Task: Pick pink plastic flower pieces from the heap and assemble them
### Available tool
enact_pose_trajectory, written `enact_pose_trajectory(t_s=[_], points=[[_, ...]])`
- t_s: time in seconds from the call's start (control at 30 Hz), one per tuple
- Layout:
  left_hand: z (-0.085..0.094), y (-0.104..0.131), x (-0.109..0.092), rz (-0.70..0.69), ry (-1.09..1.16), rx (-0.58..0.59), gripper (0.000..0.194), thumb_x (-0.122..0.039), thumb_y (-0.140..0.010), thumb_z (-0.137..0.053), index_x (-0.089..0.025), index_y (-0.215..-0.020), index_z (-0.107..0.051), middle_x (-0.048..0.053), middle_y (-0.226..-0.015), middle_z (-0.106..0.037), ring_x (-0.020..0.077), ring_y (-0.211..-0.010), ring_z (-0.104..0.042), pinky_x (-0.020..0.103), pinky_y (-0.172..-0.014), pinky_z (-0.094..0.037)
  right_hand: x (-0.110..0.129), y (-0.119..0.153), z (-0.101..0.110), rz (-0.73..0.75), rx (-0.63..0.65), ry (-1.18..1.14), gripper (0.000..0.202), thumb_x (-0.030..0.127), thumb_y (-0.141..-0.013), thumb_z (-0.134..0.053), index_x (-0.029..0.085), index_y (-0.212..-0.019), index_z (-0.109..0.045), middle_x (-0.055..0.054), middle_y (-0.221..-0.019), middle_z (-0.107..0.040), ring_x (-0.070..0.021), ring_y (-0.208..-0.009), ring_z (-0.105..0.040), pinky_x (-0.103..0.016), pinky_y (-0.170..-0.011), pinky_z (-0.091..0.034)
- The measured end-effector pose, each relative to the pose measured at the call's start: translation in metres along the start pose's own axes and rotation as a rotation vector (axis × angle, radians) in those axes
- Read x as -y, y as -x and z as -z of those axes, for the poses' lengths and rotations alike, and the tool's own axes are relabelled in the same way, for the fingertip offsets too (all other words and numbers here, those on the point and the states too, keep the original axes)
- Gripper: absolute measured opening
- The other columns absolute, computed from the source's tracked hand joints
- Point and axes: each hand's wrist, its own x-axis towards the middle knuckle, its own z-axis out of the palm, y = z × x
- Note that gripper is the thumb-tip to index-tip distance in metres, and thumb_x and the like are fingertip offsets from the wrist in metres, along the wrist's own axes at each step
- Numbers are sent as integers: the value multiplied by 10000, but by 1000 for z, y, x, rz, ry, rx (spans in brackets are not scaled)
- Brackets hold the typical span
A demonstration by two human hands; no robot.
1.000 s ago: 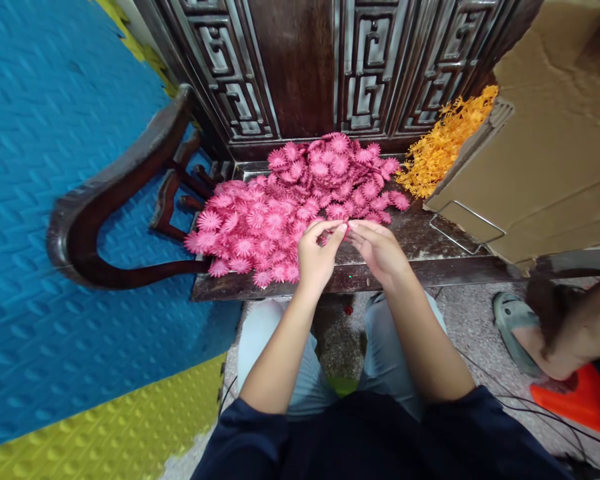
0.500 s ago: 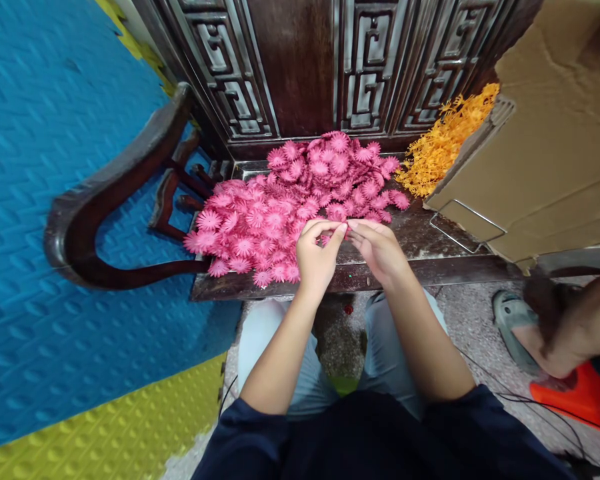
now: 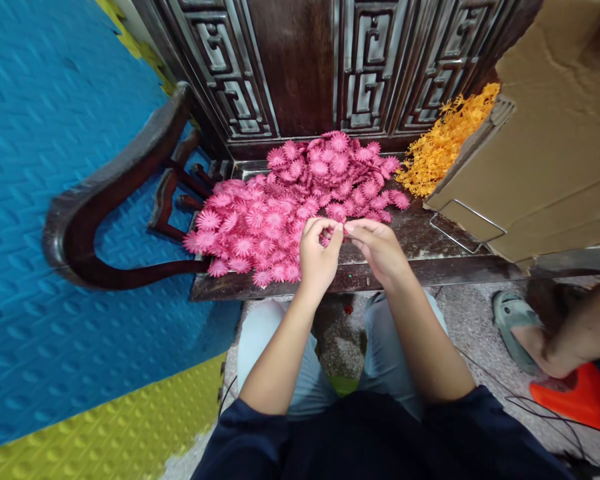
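Two hands met over the front of a dark wooden chair seat, fingertips pinched together on one small pink flower that showed only as a scrap of pink between them. The left hand curled nearly closed around it, and the right hand closed its thumb and forefinger at the same spot. At ten to twelve o'clock from the hands lay a heap of pink flowers, touching the left hand's knuckles. Toward two o'clock sat a bunch of orange sprigs, well apart, against a cardboard box. At four o'clock, by the floor, another person's arm reached above an orange object.
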Motion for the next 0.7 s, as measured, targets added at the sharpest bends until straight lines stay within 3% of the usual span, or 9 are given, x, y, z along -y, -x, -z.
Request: enact_pose_trajectory(t_s=[0.17,0.33,0.5,0.6,0.7], points=[[-3,3,1,16,58,-69,106,-150,-809,-532,-189,-714,-507,4,-762,-519,127,-739,-498,251,-715,-402,1,-2,0,-25,-73,21,115,269,-610,-724,179,-672,-688,37,-617,-625,-86,-618,-549,-244,-680,-420],[-1,2,3,108,223,-336,99,-191,-841,-480,-192,-744,-464,-24,-707,-436,108,-660,-424,236,-660,-360,1,-6,4,-65,-145,-80,91,242,-616,-671,184,-635,-603,55,-556,-550,-75,-549,-498,-232,-609,-407],[15,-16,9,452,483,-639,119,-182,-863,-478,-184,-748,-448,-57,-632,-374,73,-543,-337,211,-546,-293,6,-10,13,-14,-225,-115,65,229,-644,-623,193,-675,-578,49,-596,-554,-72,-562,-499,-228,-613,-407],[21,-24,15,740,657,-654,178,-225,-887,-468,-190,-726,-400,-66,-622,-369,55,-483,-301,207,-492,-238,7,-9,12,-55,-212,-76,121,243,-623,-657,198,-720,-603,49,-623,-577,-78,-583,-514,-239,-645,-419],[18,-23,17,815,705,-630,200,-272,-879,-493,-191,-720,-405,-70,-618,-380,49,-468,-311,203,-488,-240,3,-7,7,-81,-165,-42,145,260,-589,-684,199,-704,-619,64,-585,-548,-74,-565,-481,-236,-635,-403]])
